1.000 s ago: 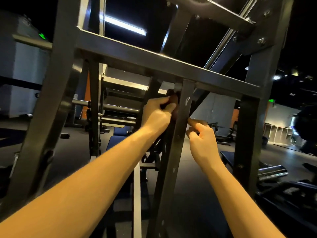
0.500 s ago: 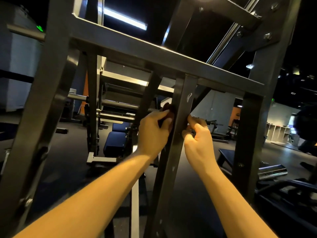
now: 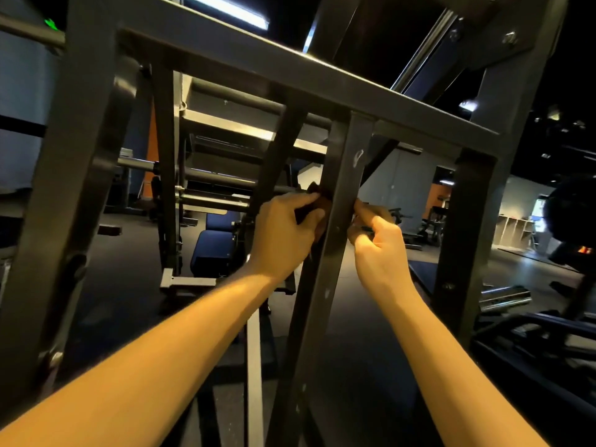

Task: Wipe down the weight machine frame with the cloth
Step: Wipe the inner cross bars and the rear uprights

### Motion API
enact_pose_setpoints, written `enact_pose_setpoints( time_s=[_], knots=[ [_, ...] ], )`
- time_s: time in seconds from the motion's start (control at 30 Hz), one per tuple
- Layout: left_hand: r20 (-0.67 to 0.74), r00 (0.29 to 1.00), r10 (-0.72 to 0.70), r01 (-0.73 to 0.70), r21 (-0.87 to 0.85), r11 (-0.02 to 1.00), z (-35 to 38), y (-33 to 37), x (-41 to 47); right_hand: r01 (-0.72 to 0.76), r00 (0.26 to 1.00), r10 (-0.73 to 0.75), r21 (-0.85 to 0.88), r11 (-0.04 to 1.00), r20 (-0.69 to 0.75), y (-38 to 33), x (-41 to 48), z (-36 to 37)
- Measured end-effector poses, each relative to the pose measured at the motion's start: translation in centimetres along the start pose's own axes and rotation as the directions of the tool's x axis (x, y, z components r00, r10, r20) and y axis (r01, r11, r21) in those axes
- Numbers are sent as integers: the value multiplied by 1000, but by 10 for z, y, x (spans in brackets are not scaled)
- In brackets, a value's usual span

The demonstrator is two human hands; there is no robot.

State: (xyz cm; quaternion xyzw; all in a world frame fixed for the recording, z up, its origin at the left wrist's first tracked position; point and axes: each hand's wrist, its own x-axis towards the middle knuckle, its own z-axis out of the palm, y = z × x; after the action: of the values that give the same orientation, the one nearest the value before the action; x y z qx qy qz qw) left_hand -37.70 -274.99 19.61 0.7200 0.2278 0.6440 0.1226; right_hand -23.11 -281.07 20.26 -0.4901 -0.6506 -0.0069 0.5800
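Note:
A dark grey steel weight machine frame (image 3: 322, 79) fills the view, with a slanted upright post (image 3: 335, 240) in the middle. A dark brown cloth (image 3: 317, 196) is wrapped behind that post. My left hand (image 3: 283, 233) grips the cloth's end on the post's left side. On the right side of the post, my right hand (image 3: 377, 250) pinches something dark, apparently the cloth's other end, though most of it is hidden by the post and fingers.
A blue padded seat (image 3: 216, 246) sits behind the frame. Chrome bars (image 3: 209, 177) cross at the left. A thick frame leg (image 3: 64, 188) stands at the left and another upright (image 3: 464, 240) at the right. Gym equipment (image 3: 503, 298) lies on the dark floor to the right.
Both hands have slid down the slanted post together with the cloth, away from the cross beam. The view has tilted slightly.

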Motion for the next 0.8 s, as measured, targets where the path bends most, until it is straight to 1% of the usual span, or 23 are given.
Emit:
enact_pose_setpoints(
  time_s=[0.07, 0.17, 0.23, 0.27, 0.3, 0.37, 0.4, 0.43, 0.5, 0.57, 0.63, 0.67, 0.73, 0.8],
  knots=[
    [37, 999, -15, 16, -40, 999, 2, -20, -37, -31, 999, 31, 27, 999, -19, 8, -3, 3],
    [147, 975, -168, 179, -60, 982, 5, -52, -102, -69, 997, 70, 36, 997, -40, 17, -21, 9],
    [163, 959, -233, 241, -30, 970, 6, -61, -120, -104, 994, 105, 34, 994, -38, 18, -39, 15],
    [147, 963, -225, 233, -40, 972, 7, -59, -114, -129, 991, 130, 26, 991, -39, 20, -48, 18],
    [119, 976, -182, 191, -69, 979, 8, -52, -100, -142, 989, 143, 10, 990, -46, 23, -53, 22],
    [32, 998, -56, 58, -95, 994, 9, -34, -64, -125, 991, 123, -31, 992, -59, 33, -60, 27],
    [-16, 1000, -11, 9, -89, 996, 11, -26, -48, -119, 991, 116, -48, 992, -64, 38, -60, 29],
    [-52, 999, 7, -11, -87, 996, 14, -24, -40, -118, 991, 114, -62, 991, -68, 42, -59, 30],
    [-50, 998, -30, 24, -104, 994, 18, -31, -52, -105, 992, 100, -70, 992, -73, 43, -57, 31],
    [10, 993, -121, 121, -129, 984, 20, -46, -90, -76, 995, 74, -41, 996, -61, 39, -56, 31],
    [85, 976, -203, 211, -109, 971, 14, -57, -126, -65, 997, 65, -16, 998, -39, 33, -57, 31],
    [114, 968, -222, 232, -87, 969, 10, -59, -134, -63, 998, 62, -10, 998, -33, 30, -58, 30],
    [148, 972, -182, 193, -66, 979, 7, -55, -120, -64, 997, 64, 1, 998, -37, 23, -60, 27],
    [90, 992, -90, 97, -72, 993, 8, -44, -82, -62, 997, 62, -5, 998, -41, 25, -61, 27]
  ],
)
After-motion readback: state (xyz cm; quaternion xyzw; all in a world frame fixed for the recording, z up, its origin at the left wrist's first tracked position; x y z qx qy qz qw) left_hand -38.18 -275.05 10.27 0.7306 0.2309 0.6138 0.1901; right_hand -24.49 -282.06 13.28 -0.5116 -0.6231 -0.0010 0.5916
